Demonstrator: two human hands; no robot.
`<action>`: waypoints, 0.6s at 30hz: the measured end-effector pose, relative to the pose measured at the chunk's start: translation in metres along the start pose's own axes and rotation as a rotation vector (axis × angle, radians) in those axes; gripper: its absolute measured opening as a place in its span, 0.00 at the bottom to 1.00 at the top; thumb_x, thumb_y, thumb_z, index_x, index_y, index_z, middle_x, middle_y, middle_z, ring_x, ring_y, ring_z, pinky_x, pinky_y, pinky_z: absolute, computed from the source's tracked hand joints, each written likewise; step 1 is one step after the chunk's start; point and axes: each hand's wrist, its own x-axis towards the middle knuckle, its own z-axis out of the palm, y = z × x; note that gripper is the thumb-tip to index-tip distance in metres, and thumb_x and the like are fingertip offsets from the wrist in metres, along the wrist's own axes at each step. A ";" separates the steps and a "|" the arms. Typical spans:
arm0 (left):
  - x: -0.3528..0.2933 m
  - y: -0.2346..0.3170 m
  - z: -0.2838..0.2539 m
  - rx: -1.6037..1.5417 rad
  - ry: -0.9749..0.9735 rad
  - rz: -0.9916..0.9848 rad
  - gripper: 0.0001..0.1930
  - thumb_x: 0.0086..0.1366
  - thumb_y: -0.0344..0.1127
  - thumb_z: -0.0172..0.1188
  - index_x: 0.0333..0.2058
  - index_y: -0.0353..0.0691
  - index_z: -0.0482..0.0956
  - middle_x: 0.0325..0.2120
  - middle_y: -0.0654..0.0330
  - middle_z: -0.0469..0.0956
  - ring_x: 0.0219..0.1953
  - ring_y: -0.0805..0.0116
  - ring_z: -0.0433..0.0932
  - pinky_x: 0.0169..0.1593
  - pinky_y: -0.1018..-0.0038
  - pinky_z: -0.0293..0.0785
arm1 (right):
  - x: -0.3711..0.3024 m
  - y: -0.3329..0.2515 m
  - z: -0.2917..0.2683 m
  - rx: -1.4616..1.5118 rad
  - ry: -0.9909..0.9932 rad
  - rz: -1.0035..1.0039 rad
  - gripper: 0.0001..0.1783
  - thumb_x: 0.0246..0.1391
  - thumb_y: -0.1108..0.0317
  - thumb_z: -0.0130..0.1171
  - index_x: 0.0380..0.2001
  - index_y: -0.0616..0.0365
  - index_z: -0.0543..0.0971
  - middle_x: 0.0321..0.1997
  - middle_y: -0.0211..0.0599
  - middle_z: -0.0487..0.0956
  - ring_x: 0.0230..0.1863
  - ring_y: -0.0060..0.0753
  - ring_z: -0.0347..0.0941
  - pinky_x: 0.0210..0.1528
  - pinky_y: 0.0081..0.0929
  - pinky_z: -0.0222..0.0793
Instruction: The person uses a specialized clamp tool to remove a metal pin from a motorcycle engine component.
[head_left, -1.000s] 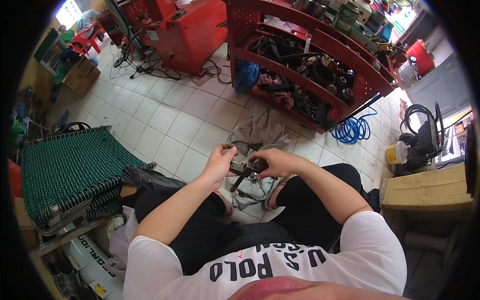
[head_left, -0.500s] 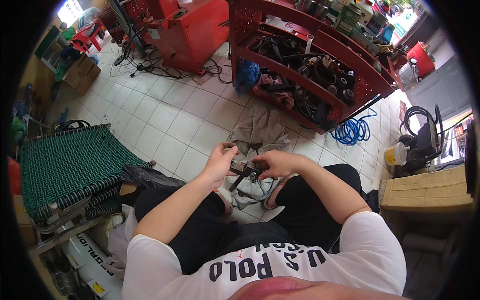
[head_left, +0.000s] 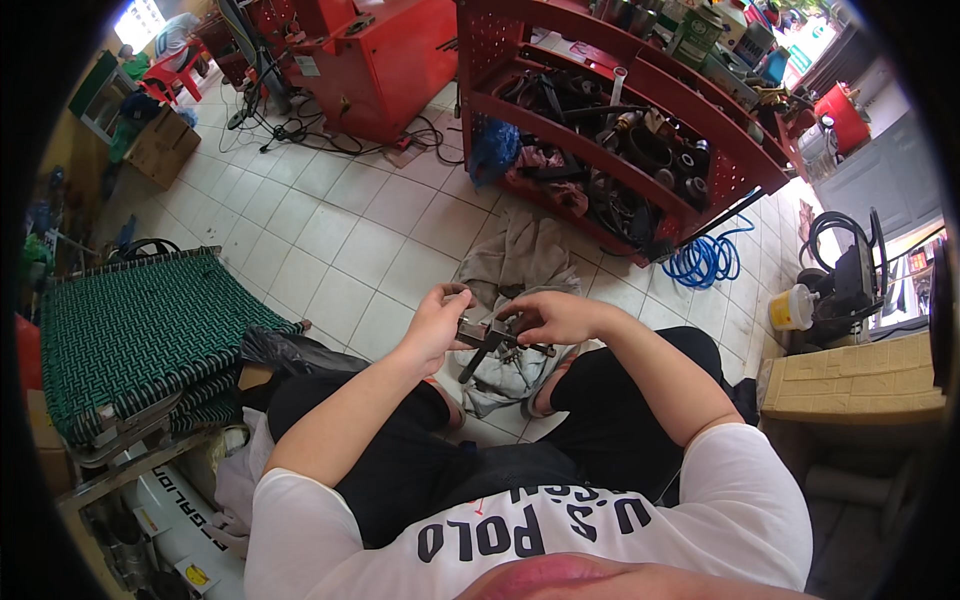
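Note:
My left hand (head_left: pixel 432 325) is closed on the near left end of a dark metal piece (head_left: pixel 488 342) with arms jutting out several ways; its exact kind is hard to make out. The piece is held above the cloth, between my knees. My right hand (head_left: pixel 550 318) is over the right side of the piece, its fingers curved and apart. A rod-like end of the piece (head_left: pixel 540 350) shows just below that hand. Underneath, a crumpled grey-beige cloth (head_left: pixel 525 255) lies on the tiles, with small dark items on its near part, too small to name.
A red perforated tool cart (head_left: pixel 600 125) full of dark parts stands ahead, a blue coiled hose (head_left: pixel 705 262) beside it. On the left is a green woven folding cot (head_left: pixel 150 340). A tan padded block (head_left: pixel 855 380) is on the right. Cables (head_left: pixel 310 140) trail near a red machine (head_left: pixel 375 75).
My right hand has risen slightly off the piece and its fingers have loosened, baring the rod-like end below. My left hand stays about where it was, still holding the piece.

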 end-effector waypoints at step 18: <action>-0.003 0.002 0.000 -0.015 0.007 0.000 0.18 0.77 0.41 0.54 0.58 0.39 0.67 0.51 0.56 0.75 0.39 0.63 0.84 0.38 0.62 0.88 | 0.001 -0.021 0.004 0.040 -0.081 0.169 0.40 0.54 0.66 0.74 0.68 0.62 0.69 0.51 0.46 0.85 0.50 0.36 0.82 0.55 0.33 0.75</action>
